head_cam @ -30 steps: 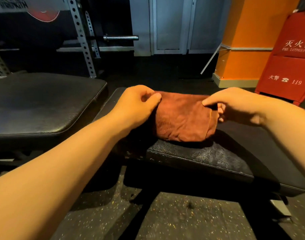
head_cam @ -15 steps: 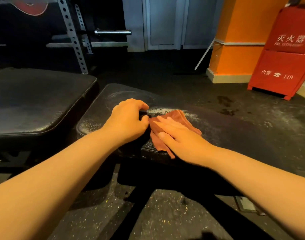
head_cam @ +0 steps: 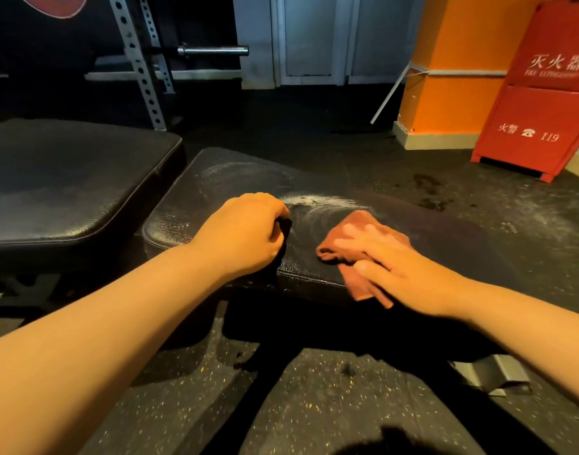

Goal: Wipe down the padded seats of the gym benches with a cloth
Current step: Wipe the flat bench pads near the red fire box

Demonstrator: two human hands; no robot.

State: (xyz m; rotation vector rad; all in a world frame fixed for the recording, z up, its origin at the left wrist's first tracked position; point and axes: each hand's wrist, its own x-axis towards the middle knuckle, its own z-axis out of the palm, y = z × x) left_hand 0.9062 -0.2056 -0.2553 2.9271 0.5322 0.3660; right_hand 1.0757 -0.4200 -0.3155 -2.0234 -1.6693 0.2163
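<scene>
The black padded bench seat [head_cam: 235,178] lies in front of me, with damp wipe streaks shining on its top. A reddish-brown cloth [head_cam: 356,221] sits bunched on the seat near its front edge. My right hand [head_cam: 396,274] presses flat on the cloth with straight, motion-blurred fingers. My left hand [head_cam: 245,234] rests on the seat as a curled fist to the left of the cloth, apart from it and holding nothing that I can see.
A second black bench pad [head_cam: 68,182] stands close on the left. Behind are a perforated rack upright [head_cam: 138,64] with a barbell end [head_cam: 216,50], an orange pillar [head_cam: 452,77] and a red fire extinguisher box [head_cam: 544,103]. Speckled rubber floor [head_cam: 331,405] lies below.
The cloth went from spread out and held by both hands to bunched under my right hand. My left hand let it go. The cloth and my right hand slid right along the seat.
</scene>
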